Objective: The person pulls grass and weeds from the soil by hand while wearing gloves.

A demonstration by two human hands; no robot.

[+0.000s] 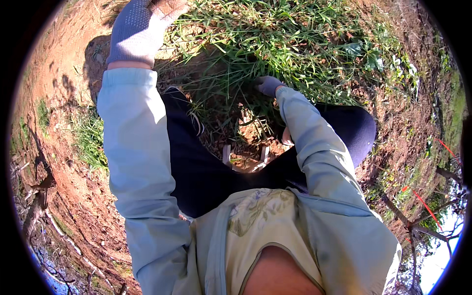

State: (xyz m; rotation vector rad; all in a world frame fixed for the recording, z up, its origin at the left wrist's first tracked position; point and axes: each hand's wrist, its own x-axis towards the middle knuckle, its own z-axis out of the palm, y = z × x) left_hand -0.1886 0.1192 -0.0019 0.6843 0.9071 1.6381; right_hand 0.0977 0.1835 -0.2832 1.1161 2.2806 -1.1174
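My left hand (142,31), in a grey knitted glove with a brown, soil-like patch, reaches forward over bare earth at the left edge of the grass. The top of the picture cuts off its fingers, so its grip is hidden. Low in front of me, my right hand (268,85), also in a grey glove, touches the shaded side of a clump of long green grass (236,73). Blades and shadow cover its fingertips, and whether they close on any stems cannot be made out.
Between my spread legs (206,177) stand pale legs of what looks like a low stool (264,154). Broad-leaved weeds (373,59) grow at the upper right. Bare branches (409,225) and red tape or string (427,208) are at the right; a tree trunk (35,214) is at the left.
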